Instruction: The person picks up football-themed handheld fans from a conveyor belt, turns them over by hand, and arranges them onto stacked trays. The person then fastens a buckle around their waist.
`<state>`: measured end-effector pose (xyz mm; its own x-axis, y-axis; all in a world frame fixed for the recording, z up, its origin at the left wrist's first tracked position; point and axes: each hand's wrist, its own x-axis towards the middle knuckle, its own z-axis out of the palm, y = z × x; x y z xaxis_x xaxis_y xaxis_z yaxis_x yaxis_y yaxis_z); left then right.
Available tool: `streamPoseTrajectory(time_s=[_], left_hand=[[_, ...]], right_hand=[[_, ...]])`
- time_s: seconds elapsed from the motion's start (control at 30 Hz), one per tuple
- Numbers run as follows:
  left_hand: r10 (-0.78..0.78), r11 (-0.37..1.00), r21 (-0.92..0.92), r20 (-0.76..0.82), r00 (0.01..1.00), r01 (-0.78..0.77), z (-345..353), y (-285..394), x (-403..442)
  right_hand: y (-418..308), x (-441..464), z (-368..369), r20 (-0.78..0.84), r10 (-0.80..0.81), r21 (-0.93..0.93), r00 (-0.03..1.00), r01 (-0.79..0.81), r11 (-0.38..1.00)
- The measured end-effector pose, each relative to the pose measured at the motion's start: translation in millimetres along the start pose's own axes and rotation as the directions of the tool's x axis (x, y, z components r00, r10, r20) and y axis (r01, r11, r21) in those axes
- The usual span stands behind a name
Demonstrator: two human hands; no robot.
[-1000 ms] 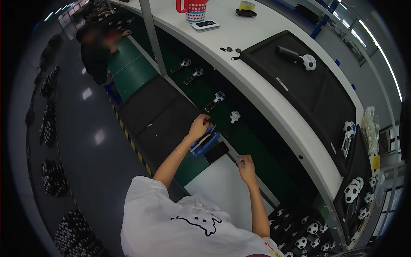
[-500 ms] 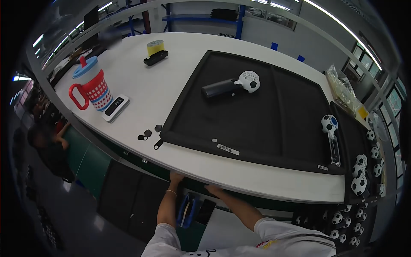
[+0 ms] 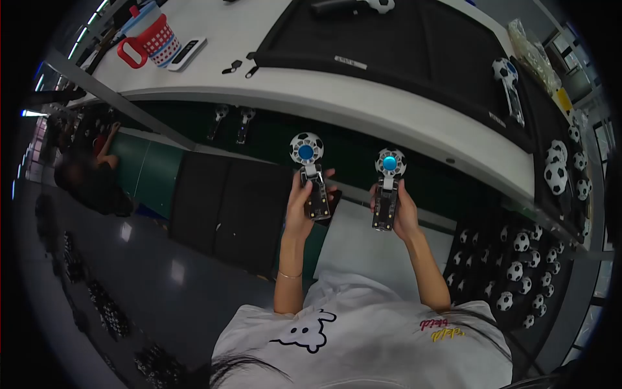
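Observation:
My left hand grips the dark handle of a handheld fan. This fan has a black-and-white football-patterned round head with a blue centre. A matching handheld fan stands upright in my right hand, my fingers around its handle's sides. Both handles face me with their inner parts and small light spots showing. The two fans are held apart, side by side, in front of the table edge. Below the tabletop, two similar fans lie on the green lower surface to the left.
The white table carries a black mat, a red-and-blue cup, a small scale and small black pieces. More football-headed fans fill a dark tray at right. Black padded sheets lie left. Another person is at far left.
My hands were under the table edge and have come back towards me, each now holding a fan. The view has tilted down, and two fans on the lower surface have come into sight.

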<state>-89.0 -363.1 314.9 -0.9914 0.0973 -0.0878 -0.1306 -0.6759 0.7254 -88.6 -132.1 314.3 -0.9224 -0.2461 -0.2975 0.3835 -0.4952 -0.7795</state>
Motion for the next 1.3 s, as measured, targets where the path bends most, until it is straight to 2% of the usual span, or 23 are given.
streamPoseTrajectory(time_s=[0.03, 0.13, 0.2, 0.23, 0.33, 0.4, 0.47, 0.57, 0.63, 0.7, 0.77, 0.83, 0.93, 1.0, 1.03, 1.07, 1.1, 1.13, 1.2, 1.23, 1.3], left_hand=[[-0.030, 0.988, -0.150, 0.047, 0.998, 0.037, 10, -1, -13], [-0.097, 0.964, -0.240, 0.098, 0.990, 0.118, 41, 0, -53], [-0.109, 0.963, -0.233, 0.133, 0.985, 0.138, 56, -3, -80], [-0.089, 0.966, -0.225, 0.180, 0.980, 0.129, 64, -3, -90], [-0.087, 0.983, -0.148, 0.168, 0.982, 0.112, 96, -3, -125], [-0.090, 0.988, -0.107, 0.164, 0.982, 0.109, 112, -10, -143], [-0.080, 0.990, -0.091, 0.227, 0.971, 0.103, 125, -19, -158], [-0.079, 0.988, -0.114, 0.220, 0.972, 0.106, 148, -31, -179], [-0.090, 0.983, -0.134, 0.233, 0.968, 0.124, 162, -41, -191], [-0.096, 0.984, -0.125, 0.250, 0.964, 0.130, 173, -52, -203], [-0.120, 0.978, -0.132, 0.262, 0.958, 0.159, 187, -67, -214], [-0.119, 0.970, -0.165, 0.312, 0.943, 0.177, 202, -82, -225], [-0.127, 0.978, -0.116, 0.334, 0.934, 0.174, 227, -105, -243], [-0.097, 0.994, -0.012, 0.354, 0.930, 0.108, 247, -119, -252], [-0.097, 0.994, -0.013, 0.376, 0.921, 0.110, 258, -126, -257], [-0.050, 0.998, 0.053, 0.354, 0.934, 0.033, 270, -134, -262], [0.001, 0.992, 0.118, 0.334, 0.943, -0.043, 280, -140, -267], [0.032, 0.994, 0.081, 0.373, 0.927, -0.067, 285, -148, -269], [0.142, 0.960, 0.166, 0.400, 0.906, -0.224, 288, -172, -268], [0.118, 0.969, 0.153, 0.397, 0.910, -0.192, 293, -179, -272], [0.105, 0.976, 0.126, 0.431, 0.896, -0.175, 302, -194, -274]], right_hand=[[-1, -19, 10, 0.038, -0.055, 0.071, 0.998, 0.052, 0.996], [-6, -65, 32, 0.067, -0.107, 0.109, 0.992, 0.099, 0.989], [-4, -91, 33, 0.124, -0.171, 0.124, 0.977, 0.156, 0.980], [-8, -105, 39, 0.101, -0.169, 0.112, 0.980, 0.157, 0.981], [-17, -138, 42, 0.087, -0.176, 0.102, 0.981, 0.167, 0.981], [-18, -157, 32, 0.270, -0.231, 0.182, 0.935, 0.186, 0.965], [-19, -176, 26, 0.246, -0.248, 0.204, 0.937, 0.200, 0.958], [-28, -205, 21, 0.148, -0.264, 0.253, 0.953, 0.221, 0.942], [-35, -224, 13, 0.200, -0.293, 0.291, 0.935, 0.229, 0.929], [-41, -246, 3, 0.114, -0.265, 0.224, 0.958, 0.235, 0.946], [-46, -263, -20, 0.212, -0.316, 0.243, 0.925, 0.263, 0.934], [-51, -287, -33, 0.163, -0.343, 0.249, 0.925, 0.297, 0.922], [-60, -319, -56, 0.173, -0.391, 0.258, 0.904, 0.341, 0.904], [-69, -343, -65, 0.085, -0.365, 0.176, 0.927, 0.346, 0.921], [-69, -353, -75, 0.070, -0.406, 0.176, 0.911, 0.389, 0.904], [-71, -365, -82, 0.063, -0.423, 0.170, 0.904, 0.408, 0.897], [-72, -375, -86, -0.018, -0.495, 0.085, 0.868, 0.495, 0.865], [-74, -383, -92, -0.087, -0.570, -0.008, 0.817, 0.571, 0.821], [-71, -392, -117, -0.070, -0.714, -0.185, 0.697, 0.694, 0.695], [-69, -398, -126, -0.078, -0.773, -0.282, 0.629, 0.730, 0.622], [-71, -410, -139, -0.086, -0.820, -0.286, 0.566, 0.774, 0.565]])
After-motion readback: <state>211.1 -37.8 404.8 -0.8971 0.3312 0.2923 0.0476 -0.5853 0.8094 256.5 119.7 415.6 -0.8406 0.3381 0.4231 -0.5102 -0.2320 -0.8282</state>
